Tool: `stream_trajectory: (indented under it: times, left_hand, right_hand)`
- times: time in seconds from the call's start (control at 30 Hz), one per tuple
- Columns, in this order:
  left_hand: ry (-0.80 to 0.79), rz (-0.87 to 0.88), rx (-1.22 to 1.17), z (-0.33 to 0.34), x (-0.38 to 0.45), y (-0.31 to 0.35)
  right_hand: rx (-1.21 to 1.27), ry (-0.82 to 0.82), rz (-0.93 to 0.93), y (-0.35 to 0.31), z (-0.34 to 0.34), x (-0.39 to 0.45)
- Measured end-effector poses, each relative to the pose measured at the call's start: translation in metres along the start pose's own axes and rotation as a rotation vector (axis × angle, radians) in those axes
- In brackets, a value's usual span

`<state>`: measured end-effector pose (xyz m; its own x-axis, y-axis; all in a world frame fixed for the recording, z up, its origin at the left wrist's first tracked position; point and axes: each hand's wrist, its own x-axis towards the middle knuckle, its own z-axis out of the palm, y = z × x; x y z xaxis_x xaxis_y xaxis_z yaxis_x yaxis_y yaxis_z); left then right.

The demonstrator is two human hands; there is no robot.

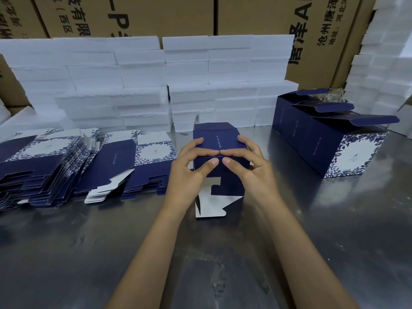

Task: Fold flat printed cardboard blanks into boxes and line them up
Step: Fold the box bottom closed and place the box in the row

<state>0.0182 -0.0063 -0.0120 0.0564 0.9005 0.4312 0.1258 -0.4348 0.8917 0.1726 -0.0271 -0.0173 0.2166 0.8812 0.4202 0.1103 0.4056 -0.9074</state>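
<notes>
The half-folded box [219,152] sits at the centre of the frame on the metal table [89,253], a navy cardboard shell with a thin line of pale print across its top panel. Its near end is unclosed: white-backed flaps [210,206] hang loose toward the lower middle of the frame, one with a notched tab. The left hand [189,168] grips the box from its left side, fingers curled over the top edge and thumb pressed on the near face. The right hand [247,163] mirrors it from the right, and the two thumbs nearly meet at the box's middle. So the box lies between the two palms, clasped on both sides.

To the left of centre lie stacks of flat blanks [66,166], navy with white floral-bordered panels, fanned untidily. At the right of the frame stands a row of finished boxes [323,141] with lids open. Behind, across the upper frame, white foam blocks [145,81] are piled against brown cartons [156,16] printed with black characters.
</notes>
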Motion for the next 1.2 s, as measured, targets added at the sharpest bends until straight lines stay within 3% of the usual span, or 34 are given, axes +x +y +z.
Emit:
stream_trajectory:
  times: [0.27,0.73,0.93,1.07,1.2]
  left_hand:
    - [-0.021,-0.095,-0.160,-0.007,0.000,0.003]
    - [-0.044,-0.094,-0.190,-0.009,0.001,0.001]
    - [-0.080,-0.132,-0.257,-0.014,0.002,0.001]
    - [-0.022,-0.173,-0.246,-0.012,0.000,0.002]
    - [0.054,-0.144,-0.185,-0.011,-0.002,0.002]
  right_hand:
    - [0.099,-0.011,0.026,0.000,-0.006,0.000]
    - [0.064,-0.048,0.032,-0.002,-0.015,0.003]
    - [0.164,-0.069,0.087,0.005,-0.017,0.006]
    - [0.179,-0.068,0.261,0.010,-0.019,0.007]
    - [-0.079,-0.151,0.489,0.011,-0.018,0.003]
